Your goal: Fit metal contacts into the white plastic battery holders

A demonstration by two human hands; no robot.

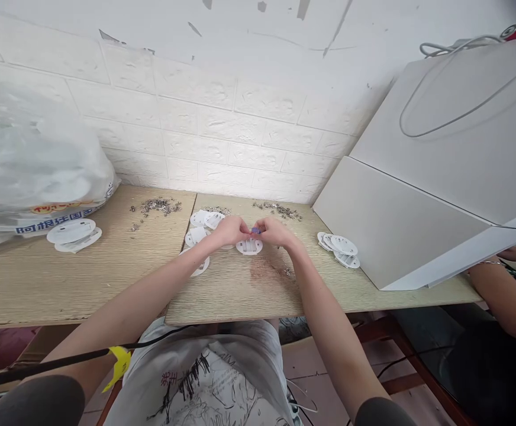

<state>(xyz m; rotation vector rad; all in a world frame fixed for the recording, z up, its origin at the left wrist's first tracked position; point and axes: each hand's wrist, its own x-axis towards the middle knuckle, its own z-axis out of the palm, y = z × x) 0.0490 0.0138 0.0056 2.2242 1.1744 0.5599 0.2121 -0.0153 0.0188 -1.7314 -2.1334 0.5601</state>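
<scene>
A white round plastic disc [249, 247] with slots in its face lies on the table, just below my fingertips. My left hand [232, 229] is closed in a pinch at the disc's far edge. From the other side, my right hand [274, 231] pinches at the same spot, its fingertips nearly meeting the left ones. Something small and blue-purple [255, 230] shows at the right fingertips; what it is I cannot make out. Whatever is between the fingers is too small to tell. Several similar discs [196, 236] lie in an overlapping group left of my left hand.
Small metal parts [280, 209] are heaped near the wall, with another heap [160, 206] farther left. More discs [340, 245] are stacked at right, others [74, 234] beside a big plastic bag [40, 160]. White boxes [409, 219] stand at right; beyond them is another person's arm [504, 296].
</scene>
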